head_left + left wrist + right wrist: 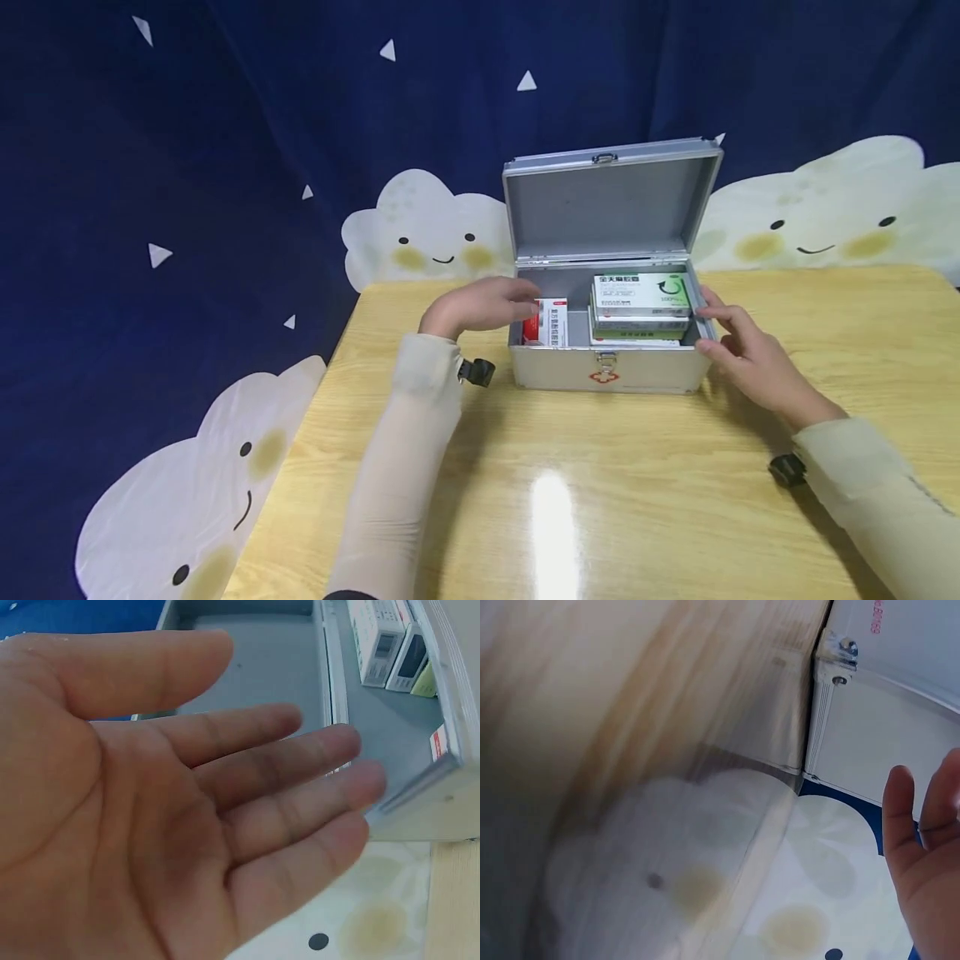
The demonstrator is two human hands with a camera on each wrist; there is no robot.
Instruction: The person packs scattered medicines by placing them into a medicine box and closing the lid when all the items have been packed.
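Observation:
A silver first-aid case [558,372] stands on the table with its lid [611,208] raised. Inside, a red-and-white medicine box [553,322] is at the left and a stack of green-and-white medicine boxes [641,293] at the right. Over the case's left rim, my left hand [487,305] reaches toward the red-and-white box. The left wrist view shows this hand's palm [165,802] with fingers extended and nothing held. At the right rim, the fingertips of my right hand [750,358] touch the case; in the right wrist view, two fingers show beside its wall.
The wooden table [637,467] extends in front of the case and to both sides. Behind it hangs a dark blue curtain [450,100] with white clouds and triangles. The raised lid stands at the back of the case.

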